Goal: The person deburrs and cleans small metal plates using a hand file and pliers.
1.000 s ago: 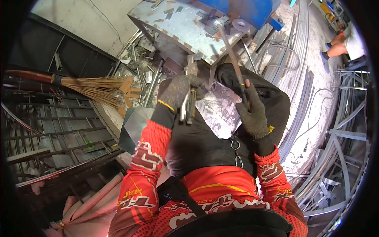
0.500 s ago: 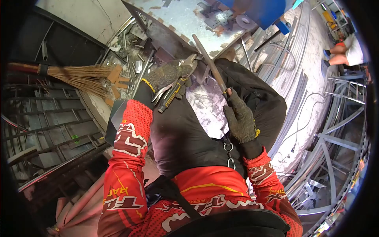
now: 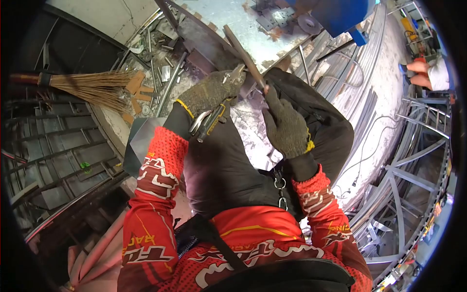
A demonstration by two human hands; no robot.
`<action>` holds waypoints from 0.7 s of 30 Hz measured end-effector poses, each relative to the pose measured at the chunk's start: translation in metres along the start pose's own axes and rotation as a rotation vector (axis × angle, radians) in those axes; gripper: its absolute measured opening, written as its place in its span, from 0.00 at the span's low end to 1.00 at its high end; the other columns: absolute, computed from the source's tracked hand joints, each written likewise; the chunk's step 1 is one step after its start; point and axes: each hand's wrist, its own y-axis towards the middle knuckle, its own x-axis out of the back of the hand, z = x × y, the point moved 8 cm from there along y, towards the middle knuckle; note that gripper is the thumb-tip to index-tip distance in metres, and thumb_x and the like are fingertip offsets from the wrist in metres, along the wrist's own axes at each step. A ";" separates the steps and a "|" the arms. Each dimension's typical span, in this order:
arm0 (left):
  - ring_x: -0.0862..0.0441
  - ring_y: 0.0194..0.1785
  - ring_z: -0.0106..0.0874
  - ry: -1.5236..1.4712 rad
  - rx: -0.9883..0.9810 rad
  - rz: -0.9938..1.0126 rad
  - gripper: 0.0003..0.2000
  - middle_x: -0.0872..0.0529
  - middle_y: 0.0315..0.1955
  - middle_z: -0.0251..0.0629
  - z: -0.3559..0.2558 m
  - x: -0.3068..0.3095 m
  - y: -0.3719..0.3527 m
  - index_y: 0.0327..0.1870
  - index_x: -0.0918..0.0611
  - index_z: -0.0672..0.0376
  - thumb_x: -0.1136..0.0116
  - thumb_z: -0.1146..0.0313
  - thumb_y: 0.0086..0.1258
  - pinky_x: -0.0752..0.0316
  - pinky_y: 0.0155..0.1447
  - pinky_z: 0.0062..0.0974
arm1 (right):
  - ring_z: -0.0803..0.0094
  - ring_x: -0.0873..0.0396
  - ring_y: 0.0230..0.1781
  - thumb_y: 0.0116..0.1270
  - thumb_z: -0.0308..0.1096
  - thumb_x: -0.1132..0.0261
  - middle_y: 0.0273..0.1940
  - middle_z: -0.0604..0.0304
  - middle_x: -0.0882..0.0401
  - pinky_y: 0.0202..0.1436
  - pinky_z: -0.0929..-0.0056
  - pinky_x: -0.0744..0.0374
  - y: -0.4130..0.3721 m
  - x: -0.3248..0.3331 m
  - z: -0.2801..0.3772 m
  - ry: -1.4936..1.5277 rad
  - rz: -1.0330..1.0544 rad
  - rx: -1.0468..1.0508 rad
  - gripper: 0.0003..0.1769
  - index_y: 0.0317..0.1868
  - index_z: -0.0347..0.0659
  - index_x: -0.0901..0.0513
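Observation:
My left hand, in a dark knit glove with a yellow cuff edge, is closed round locking pliers; their metal jaws show past the fingers near the rod. A brown metal rod slants up and left from my right hand. The gloved fingers of that hand are at the rod's lower end, with a fingertip bare. The rod's upper part lies over the edge of a light metal sheet. How the pliers' jaws meet other metal is hidden by the glove.
A straw broom lies at the left beside metal scraps and brown pieces. Long metal bars run along the right. A blue object is at the top. Another person's legs show at the far right.
My right hand has moved up and left with the rod, nearer to my left hand. The pliers have shifted slightly, and the view has turned a little.

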 end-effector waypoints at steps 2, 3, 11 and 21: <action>0.17 0.36 0.28 -0.057 0.022 -0.011 0.25 0.11 0.37 0.39 -0.004 -0.001 -0.006 0.55 0.16 0.64 0.42 0.46 0.82 0.18 0.43 0.34 | 0.47 0.14 0.39 0.72 0.30 0.30 0.42 0.47 0.17 0.37 0.54 0.17 -0.022 0.007 -0.005 0.025 0.005 0.002 0.37 0.81 0.45 0.28; 0.17 0.34 0.31 -0.114 0.047 -0.020 0.26 0.12 0.34 0.39 -0.004 -0.001 -0.007 0.49 0.17 0.64 0.45 0.44 0.82 0.18 0.41 0.36 | 0.48 0.14 0.37 0.72 0.30 0.29 0.40 0.48 0.18 0.36 0.54 0.17 -0.035 0.011 -0.007 0.052 0.012 0.002 0.37 0.80 0.45 0.27; 0.13 0.30 0.37 0.061 -0.195 -0.088 0.19 0.13 0.32 0.44 -0.001 -0.004 0.002 0.52 0.18 0.64 0.41 0.53 0.80 0.15 0.41 0.38 | 0.51 0.15 0.33 0.70 0.31 0.28 0.38 0.50 0.19 0.34 0.56 0.17 0.005 -0.001 0.006 0.002 -0.052 -0.046 0.36 0.78 0.48 0.25; 0.17 0.39 0.30 0.032 -0.052 0.002 0.23 0.14 0.37 0.38 -0.004 -0.012 -0.007 0.65 0.18 0.61 0.40 0.52 0.79 0.19 0.48 0.31 | 0.52 0.16 0.31 0.68 0.31 0.27 0.38 0.53 0.21 0.34 0.56 0.18 -0.048 0.012 -0.001 -0.058 0.000 -0.096 0.40 0.81 0.52 0.26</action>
